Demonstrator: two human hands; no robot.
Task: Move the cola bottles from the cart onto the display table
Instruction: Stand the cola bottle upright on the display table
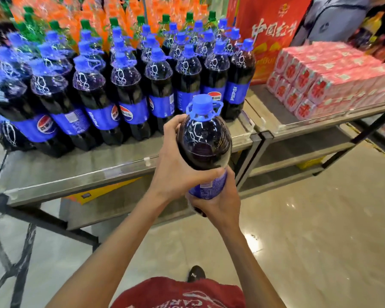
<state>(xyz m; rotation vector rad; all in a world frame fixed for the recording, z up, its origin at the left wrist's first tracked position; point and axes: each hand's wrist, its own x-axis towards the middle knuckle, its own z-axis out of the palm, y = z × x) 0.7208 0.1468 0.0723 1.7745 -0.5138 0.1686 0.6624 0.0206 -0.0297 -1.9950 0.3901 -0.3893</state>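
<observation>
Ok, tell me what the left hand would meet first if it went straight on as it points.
Likely the front row of cola bottles on the display table; the left hand, gripping the held bottle, points at them. Depth is unclear.

One cola bottle in both hands, near display table

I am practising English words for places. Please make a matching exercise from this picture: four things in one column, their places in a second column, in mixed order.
1 held cola bottle
2 left hand
3 right hand
4 pink cartons

A on the bottle's dark shoulder
B stacked on the neighbouring table
C in the air, near the display table
D round the blue label

Pairs: 1-C, 2-A, 3-D, 4-B
</observation>
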